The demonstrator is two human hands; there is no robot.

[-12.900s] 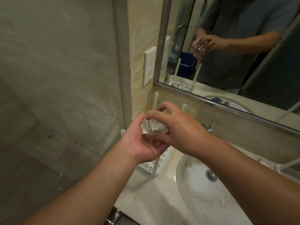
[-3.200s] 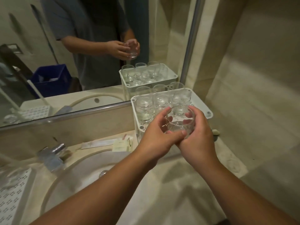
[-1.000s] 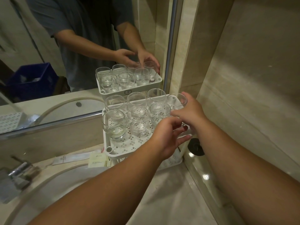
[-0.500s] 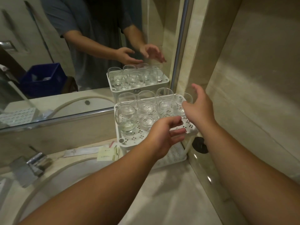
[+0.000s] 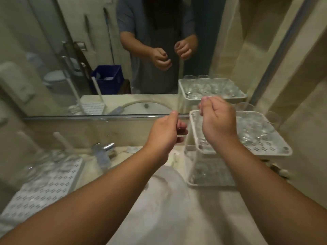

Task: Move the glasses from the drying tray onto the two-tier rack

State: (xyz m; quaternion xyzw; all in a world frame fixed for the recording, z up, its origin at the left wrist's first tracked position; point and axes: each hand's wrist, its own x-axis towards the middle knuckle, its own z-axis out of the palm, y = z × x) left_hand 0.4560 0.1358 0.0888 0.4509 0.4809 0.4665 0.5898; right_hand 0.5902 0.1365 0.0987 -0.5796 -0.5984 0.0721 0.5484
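So compared to half a second back, both hands have pulled away from the white plastic two-tier rack (image 5: pixel 272 151) and now hang over the pale round sink basin (image 5: pixel 164 200), and the view has swung left so the white perforated drying tray (image 5: pixel 44 190) shows up at the lower left of the beige stone counter (image 5: pixel 212 209). The left hand (image 5: pixel 164 135) has its fingers (image 5: pixel 180 128) loosely curled with nothing in them, and the right hand (image 5: pixel 217 121) is the same, curled in and empty. The clear drinking glasses (image 5: pixel 254 129) sit on the rack's top tier over at the right; it's too blurry for a proper count, though there are several packed together, and something glassy shows on the bottom tier too. On the tray I can make out a few more blurry clear glasses (image 5: pixel 46 161) at its far end, count unclear. One chrome faucet (image 5: pixel 104 151) stands between the tray and the hands. The wall mirror (image 5: pixel 106 50) behind reflects one person with both hands, the rack, and one blue plastic crate (image 5: pixel 108 78).
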